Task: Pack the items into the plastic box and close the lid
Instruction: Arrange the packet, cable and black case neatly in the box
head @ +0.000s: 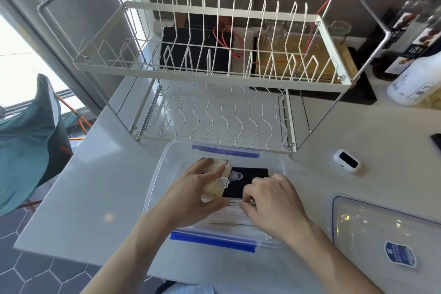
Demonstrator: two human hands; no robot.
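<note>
Down inside the clear plastic box, both hands are busy. Left hand has its fingers stretched out pretty straight and lying over a beige packet that has a coiled white cable on it, thumb reaching along the near side, so it's more resting on or pressing the packet than gripping it. Right hand has its fingers curled down, tips pinching at the edge of a flat white, pleated-looking thing lying along the near part of the box floor; can't tell exactly what that is. Between and behind the hands there's a black card or booklet with a white print on it, lying flat on the bottom, partly under the packet. Box has blue clip strips on its far and near rims and sits on the white counter, just in front of a white two-tier wire dish rack. Lid is off, lying flat to the right of the box, with a blue label. A small white device with a black window sits on the counter well right of the box, near the rack's corner.
</note>
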